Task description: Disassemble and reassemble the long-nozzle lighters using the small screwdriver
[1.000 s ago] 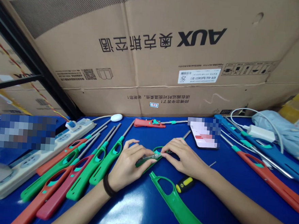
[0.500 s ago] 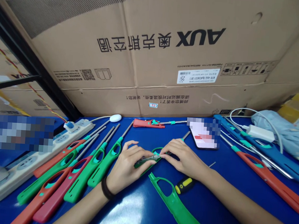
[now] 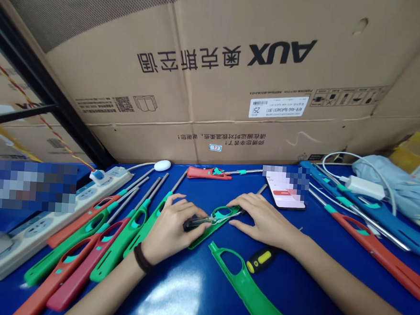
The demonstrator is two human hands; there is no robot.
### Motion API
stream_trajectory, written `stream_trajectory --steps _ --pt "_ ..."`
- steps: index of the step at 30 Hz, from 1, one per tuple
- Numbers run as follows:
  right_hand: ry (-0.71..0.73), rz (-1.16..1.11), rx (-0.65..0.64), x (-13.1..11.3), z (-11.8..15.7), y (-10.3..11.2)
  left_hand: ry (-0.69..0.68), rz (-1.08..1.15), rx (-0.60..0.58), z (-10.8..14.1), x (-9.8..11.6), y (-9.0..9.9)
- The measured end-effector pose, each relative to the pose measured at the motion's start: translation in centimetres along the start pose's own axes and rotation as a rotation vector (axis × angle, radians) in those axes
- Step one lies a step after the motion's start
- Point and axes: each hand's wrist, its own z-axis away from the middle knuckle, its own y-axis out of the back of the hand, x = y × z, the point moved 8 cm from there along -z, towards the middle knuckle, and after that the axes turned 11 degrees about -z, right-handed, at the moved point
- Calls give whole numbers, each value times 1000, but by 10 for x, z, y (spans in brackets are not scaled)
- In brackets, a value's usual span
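Note:
My left hand [image 3: 176, 227] pinches a smoky, see-through lighter fuel tank [image 3: 199, 221] between thumb and fingers. The tank is held over an opened green lighter half [image 3: 202, 239], with a thin pale strand at its tip. That half has a teal trigger [image 3: 221, 214] in its loop and a metal tube [image 3: 261, 190] toward the back. My right hand [image 3: 263, 221] is at the tube end, thumb and fingers apart around the lighter's neck; contact is unclear. The matching green shell half [image 3: 246, 285] lies nearer me, beside a black and yellow screwdriver [image 3: 260, 260].
Several closed lighters, including a crimson one [image 3: 87, 269], lie left beside a power strip [image 3: 34, 229]. An opened red lighter [image 3: 209, 173] and a phone [image 3: 283, 189] lie behind. More lighters, including an orange one [image 3: 379, 251], are right. A large carton [image 3: 214, 100] walls the back.
My left hand has drawn slightly left with the fuel tank. My right fingers have parted from the tank's tip and opened, moving slightly right, exposing more of the green loop.

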Motion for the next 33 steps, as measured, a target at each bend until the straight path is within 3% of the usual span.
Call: stream_trajectory --steps 13,22,33 --pt "5 16 -3 2 -1 -6 -24 44 -84 2 -7 -6" --pt "-4 -2 -10 2 -1 -6 -31 80 -76 1 -7 -4" --pt "-17 0 -14 3 -2 -7 20 108 -126 2 -12 -6"
